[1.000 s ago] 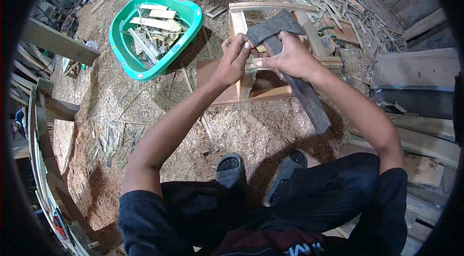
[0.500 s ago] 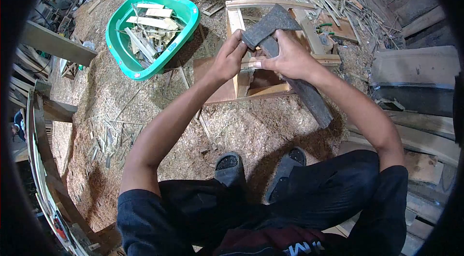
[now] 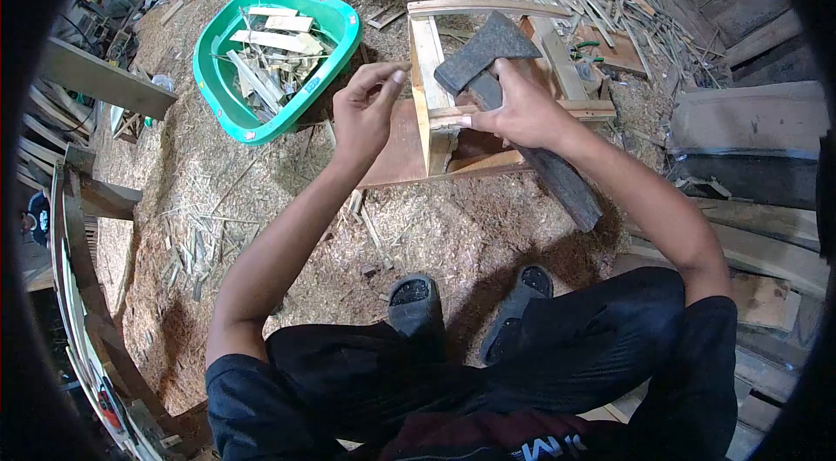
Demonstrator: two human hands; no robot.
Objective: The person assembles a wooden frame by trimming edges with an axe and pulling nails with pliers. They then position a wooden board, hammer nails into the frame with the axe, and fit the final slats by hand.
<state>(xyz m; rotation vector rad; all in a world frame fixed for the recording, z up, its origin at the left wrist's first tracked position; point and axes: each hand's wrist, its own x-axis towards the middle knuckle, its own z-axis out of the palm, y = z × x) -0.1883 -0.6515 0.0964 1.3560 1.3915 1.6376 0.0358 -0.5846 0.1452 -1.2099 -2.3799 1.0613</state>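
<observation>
My right hand (image 3: pixel 522 108) is wrapped round the dark handle of an axe (image 3: pixel 488 53), close below its head. The blade points up and away, and the handle slants down to the right. Below the axe stands a small wooden frame (image 3: pixel 433 126) of pale slats, partly hidden by my right hand and the axe. My left hand (image 3: pixel 366 108) is raised left of the frame, apart from the axe. Its fingers are bent with thumb and forefinger close together; anything between them is too small to make out.
A green plastic basin (image 3: pixel 213 100) with wood offcuts stands at the upper left. Sawdust and wood strips cover the floor. Pliers with green handles (image 3: pixel 585 47) lie beyond the frame at right. Stacked planks (image 3: pixel 758 235) line the right side. Another person (image 3: pixel 37 217) is partly visible at far left.
My left hand has come off the axe head and moved left, its fingers now bent in the air. My right hand and the axe have barely moved.
</observation>
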